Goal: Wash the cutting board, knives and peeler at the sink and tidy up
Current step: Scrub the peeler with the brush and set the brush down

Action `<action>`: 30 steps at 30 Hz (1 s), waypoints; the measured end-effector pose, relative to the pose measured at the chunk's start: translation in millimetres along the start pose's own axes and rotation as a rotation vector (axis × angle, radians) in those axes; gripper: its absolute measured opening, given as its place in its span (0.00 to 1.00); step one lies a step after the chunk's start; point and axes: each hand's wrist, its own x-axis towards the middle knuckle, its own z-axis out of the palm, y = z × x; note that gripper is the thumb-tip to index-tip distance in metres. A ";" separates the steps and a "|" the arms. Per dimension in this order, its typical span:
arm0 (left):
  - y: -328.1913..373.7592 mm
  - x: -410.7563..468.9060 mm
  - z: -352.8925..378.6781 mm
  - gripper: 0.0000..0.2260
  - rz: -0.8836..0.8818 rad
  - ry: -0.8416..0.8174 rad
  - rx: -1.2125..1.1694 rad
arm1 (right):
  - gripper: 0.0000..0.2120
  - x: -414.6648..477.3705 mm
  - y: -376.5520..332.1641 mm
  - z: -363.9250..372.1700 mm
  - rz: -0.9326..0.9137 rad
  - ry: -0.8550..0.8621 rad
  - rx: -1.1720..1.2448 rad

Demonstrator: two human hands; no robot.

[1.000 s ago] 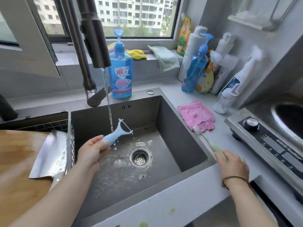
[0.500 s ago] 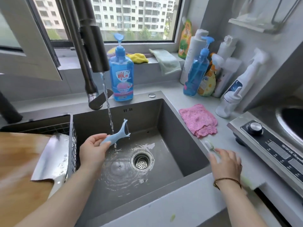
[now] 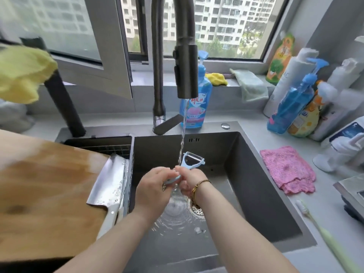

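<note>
- Over the middle of the sink (image 3: 262,194), both hands meet under the running water and hold the light blue peeler (image 3: 192,162).
- Left hand (image 3: 155,187): fingers curled round the lower part of the peeler's handle.
- Right hand (image 3: 190,179): fingers curled close on the handle just below the head; a bracelet (image 3: 198,187) sits on the wrist.
- The peeler stands with its blade end up and away from the person. Its head rises clear above the knuckles.
- A thin stream of water (image 3: 182,134) falls from the dark faucet (image 3: 186,62), touches the left side of the peeler's head and runs down over the hands.
- Water ripples on the sink floor around the drain strainer (image 3: 198,210), which lies just below the right wrist.
- A wooden cutting board (image 3: 49,184) lies along the sink's left side. A wet cleaver (image 3: 110,184) rests on the board's right edge, its pale handle toward the person.
- A wire rack (image 3: 110,143) sits behind the board's far right corner.
- On the counter at the sink's right edge lie a pink cloth (image 3: 287,170) and, nearer the front, a pale green toothbrush (image 3: 327,235).
- A blue dish soap bottle (image 3: 197,109) stands behind the sink's back rim, beside the faucet.
</note>
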 end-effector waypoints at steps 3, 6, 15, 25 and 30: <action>-2.2 5.2 -3.0 0.19 -0.364 -0.212 -0.090 | 0.11 5.3 -9.8 -3.9 -0.052 0.059 0.002; 2.0 17.8 -3.6 0.08 -0.825 -0.328 -0.473 | 0.14 13.1 -12.5 -4.4 -0.104 0.093 -0.069; -9.0 26.9 -2.0 0.11 -0.876 -0.181 -0.540 | 0.14 32.1 1.2 1.8 -0.068 -0.036 -0.160; -21.2 7.7 0.2 0.09 -0.334 -0.111 -0.025 | 0.06 29.0 4.1 20.7 -0.042 -0.072 0.171; -19.3 13.5 0.0 0.03 -0.948 -0.241 -0.550 | 0.06 28.1 1.0 7.7 -0.044 -0.221 0.215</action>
